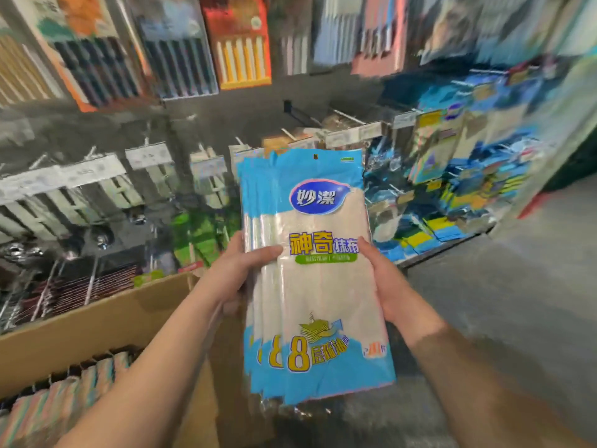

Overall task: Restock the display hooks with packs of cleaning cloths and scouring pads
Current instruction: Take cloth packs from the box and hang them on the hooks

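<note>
Fingers of the left hand [239, 273] and right hand [384, 279] clasp a fanned stack of cleaning cloth packs [323, 270], upright before the display hooks [349, 116]. Best square the punched holes before threading.

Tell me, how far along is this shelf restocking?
Partway, it seems. Hooks on the right already carry blue packs. Both the left hand and right hand hold a fanned stack of cloth packs, none hung yet. The cardboard box still holds more stock.

three cloth packs [319, 279], one box [97, 321]
</note>
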The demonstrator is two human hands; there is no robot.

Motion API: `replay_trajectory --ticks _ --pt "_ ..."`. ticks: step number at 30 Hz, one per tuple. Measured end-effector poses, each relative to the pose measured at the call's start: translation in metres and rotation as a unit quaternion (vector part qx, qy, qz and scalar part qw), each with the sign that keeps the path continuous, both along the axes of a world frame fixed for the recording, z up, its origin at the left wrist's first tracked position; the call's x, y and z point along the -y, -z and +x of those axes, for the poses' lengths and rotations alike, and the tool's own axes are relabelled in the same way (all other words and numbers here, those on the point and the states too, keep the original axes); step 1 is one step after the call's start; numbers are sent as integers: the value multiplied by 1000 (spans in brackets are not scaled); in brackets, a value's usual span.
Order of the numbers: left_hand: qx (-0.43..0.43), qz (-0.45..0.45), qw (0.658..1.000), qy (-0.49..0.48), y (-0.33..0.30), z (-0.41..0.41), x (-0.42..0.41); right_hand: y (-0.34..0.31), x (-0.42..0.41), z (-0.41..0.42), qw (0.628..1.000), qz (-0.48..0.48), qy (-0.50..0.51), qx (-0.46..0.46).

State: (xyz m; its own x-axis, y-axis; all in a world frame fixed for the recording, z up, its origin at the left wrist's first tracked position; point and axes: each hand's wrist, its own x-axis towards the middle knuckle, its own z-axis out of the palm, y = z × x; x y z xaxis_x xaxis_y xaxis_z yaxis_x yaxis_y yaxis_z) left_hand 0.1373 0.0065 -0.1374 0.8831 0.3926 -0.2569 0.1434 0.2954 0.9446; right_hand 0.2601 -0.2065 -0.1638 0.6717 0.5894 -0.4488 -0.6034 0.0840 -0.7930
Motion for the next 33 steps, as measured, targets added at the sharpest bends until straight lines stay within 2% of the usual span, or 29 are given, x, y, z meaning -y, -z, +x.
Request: replay_trajectory --ticks 7,12,21,23,27,31,33 --pt "10 -6 994 108 -5 159 199 -21 216 105 995 -26 98 21" --pt "33 -26 986 164 -21 258 307 -51 331 171 983 -29 177 42" --pt "71 -66 977 191 -51 411 382 -76 400 298 969 -32 227 91" --pt "86 -71 975 191 -55 453 387 -84 409 343 955 -38 245 165" --pt "114 -64 973 190 -65 546 393 -124 421 452 887 -88 299 341" --pt "127 -55 969 204 -87 632 399 -184 426 557 849 -109 296 424" --pt "135 -41 972 189 -102 670 400 -207 426 606 847 -110 287 435"
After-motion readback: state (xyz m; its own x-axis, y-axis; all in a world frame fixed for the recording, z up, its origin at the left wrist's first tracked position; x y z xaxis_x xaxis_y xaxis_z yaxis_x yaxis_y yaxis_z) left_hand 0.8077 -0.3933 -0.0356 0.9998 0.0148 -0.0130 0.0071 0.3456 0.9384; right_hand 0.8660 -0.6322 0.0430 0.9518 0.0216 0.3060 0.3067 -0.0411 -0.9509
